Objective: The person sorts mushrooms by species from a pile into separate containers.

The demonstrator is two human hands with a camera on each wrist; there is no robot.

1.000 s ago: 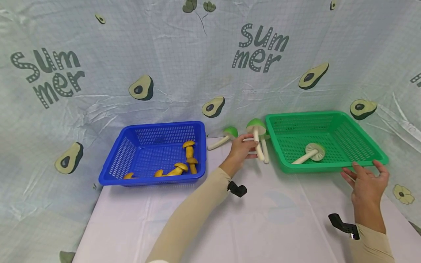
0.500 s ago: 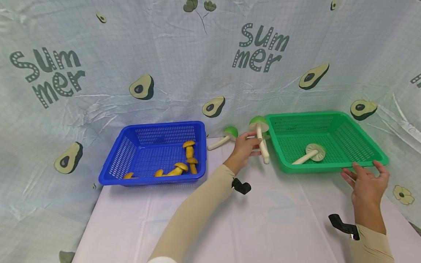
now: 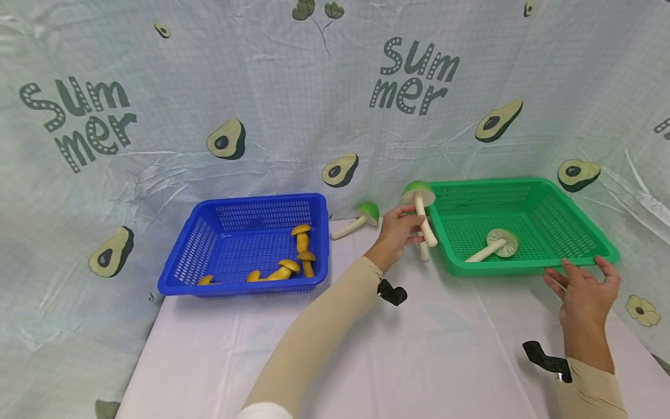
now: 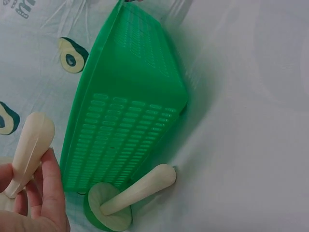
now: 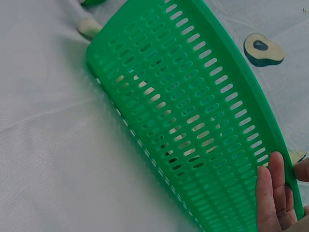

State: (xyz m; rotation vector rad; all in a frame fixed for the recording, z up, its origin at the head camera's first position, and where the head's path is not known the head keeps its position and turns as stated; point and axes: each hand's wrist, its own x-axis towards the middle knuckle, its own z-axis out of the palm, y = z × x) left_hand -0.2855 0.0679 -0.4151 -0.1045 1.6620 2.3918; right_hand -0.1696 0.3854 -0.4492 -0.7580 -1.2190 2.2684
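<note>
My left hand (image 3: 394,237) pinches the pale stem of a green-capped toy mushroom (image 3: 420,193), raised beside the left end of the green basket (image 3: 502,267). Below it, partly hidden by that hand, another mushroom (image 4: 140,191) lies on the table against the basket's side in the left wrist view. To the left rests a third green-capped mushroom (image 3: 369,213). Inside the green basket one mushroom (image 3: 503,241) lies with its gills showing. My right hand (image 3: 587,297) grips the basket's front rim near the right corner, thumb inside and fingers outside in the right wrist view.
A blue basket (image 3: 235,288) stands on the left with several yellow-brown toy mushrooms (image 3: 284,269) in it. The white-covered table (image 3: 419,361) runs back to a printed cloth (image 3: 282,116) hanging behind both baskets. Small black devices (image 3: 392,292) are strapped to both wrists.
My left hand has moved a little to the right with the mushroom, bringing it to the green basket's left rim. The right hand and both baskets have stayed put.
</note>
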